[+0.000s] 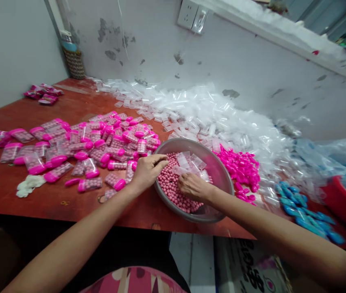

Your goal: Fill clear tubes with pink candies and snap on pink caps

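Below the table's point(84, 207) near edge, we see a patterned pink cloth point(133, 280) and, to the right, a printed box point(249, 264). Close to that edge sits a metal bowl point(223, 175) of pink beads point(168, 185), with several clear cases point(182, 160) lying on top of them. Our right hand point(192, 186) is down in the bowl, fingers curled in against the beads beside those cases; we cannot tell whether it grips any. Our left hand point(146, 171) is over the bowl's left rim, thumb and forefinger drawn close, and we cannot tell whether anything is pinched there. Left of the bowl we have a white rag point(29, 185) and a wide spread of filled cases point(89, 184) with pink caps. On its right lie loose pink caps point(241, 169), then blue pieces point(302, 209) and a red tub point(342, 203). Beyond, a big heap of clear plastic point(203, 112) runs along the wall point(148, 44). At far left we see shiny packets point(48, 99) and, in the corner, a bottle point(69, 42) in a woven holder point(74, 63). Sockets point(192, 17) are set high on the wall.
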`<state>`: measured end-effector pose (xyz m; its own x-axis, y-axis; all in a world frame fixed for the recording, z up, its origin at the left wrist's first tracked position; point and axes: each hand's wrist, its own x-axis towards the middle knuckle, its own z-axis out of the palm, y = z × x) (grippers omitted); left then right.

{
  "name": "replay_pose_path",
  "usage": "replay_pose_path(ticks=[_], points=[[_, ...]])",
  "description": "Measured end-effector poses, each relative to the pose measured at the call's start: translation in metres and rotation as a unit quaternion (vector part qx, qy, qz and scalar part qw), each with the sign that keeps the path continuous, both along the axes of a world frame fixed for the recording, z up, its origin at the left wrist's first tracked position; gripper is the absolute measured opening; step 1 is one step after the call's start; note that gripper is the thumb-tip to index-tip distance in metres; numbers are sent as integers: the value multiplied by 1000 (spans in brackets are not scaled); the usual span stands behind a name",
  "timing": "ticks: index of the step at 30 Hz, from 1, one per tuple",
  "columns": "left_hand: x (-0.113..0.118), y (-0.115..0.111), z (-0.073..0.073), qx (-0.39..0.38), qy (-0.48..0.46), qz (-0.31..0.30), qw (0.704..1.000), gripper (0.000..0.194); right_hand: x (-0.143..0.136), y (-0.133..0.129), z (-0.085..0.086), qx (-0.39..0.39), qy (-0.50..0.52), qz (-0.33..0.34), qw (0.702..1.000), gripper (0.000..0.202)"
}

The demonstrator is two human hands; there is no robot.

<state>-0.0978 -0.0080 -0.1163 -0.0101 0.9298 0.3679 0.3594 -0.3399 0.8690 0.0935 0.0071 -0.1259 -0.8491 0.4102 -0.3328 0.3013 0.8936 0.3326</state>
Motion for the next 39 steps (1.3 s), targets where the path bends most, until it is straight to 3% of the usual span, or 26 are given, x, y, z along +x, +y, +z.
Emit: replay_pose_path(ticks=[4, 6, 8, 14, 18, 21, 24, 27, 31, 33, 36, 39], points=[[0, -1, 1, 0, 0, 2, 1000, 22, -25, 4, -1, -106, 80, 14, 991, 16], [0, -1, 1, -3, 1, 1, 1000, 22, -33, 7, 0, -172, 150, -36, 973, 18], [0, -1, 0, -4, 2, -1, 1000, 23, -32, 10, 3, -245, 231, -108, 936, 22], [-1, -1, 6, -25, -5, -18, 1000, 27, -7, 6, 25, -453, 420, -251, 745, 29], [6, -5, 18, -78, -31, -125, 989, 38, 9, 1, 40, -544, 516, -272, 603, 32], [18, -8, 24, -99, -51, -222, 969, 42, 17, 0, 43, -555, 564, -277, 546, 36], [31, -7, 22, -95, -54, -233, 966, 28, 24, -4, 41, -531, 575, -291, 550, 34], [39, -4, 17, -90, -48, -207, 973, 19, 31, -9, 42, -463, 598, -282, 590, 38], [44, 0, 13, -109, -52, -248, 961, 20, 41, -15, 52, -303, 571, -204, 735, 36], [46, 2, 14, -127, -62, -278, 950, 22, 44, -16, 56, -250, 544, -168, 784, 25], [48, 3, 18, -149, -60, -293, 943, 25, 48, -16, 52, -210, 549, -173, 790, 17], [50, 1, 23, -183, -58, -277, 941, 28, 49, -22, 42, -157, 580, -250, 759, 18]])
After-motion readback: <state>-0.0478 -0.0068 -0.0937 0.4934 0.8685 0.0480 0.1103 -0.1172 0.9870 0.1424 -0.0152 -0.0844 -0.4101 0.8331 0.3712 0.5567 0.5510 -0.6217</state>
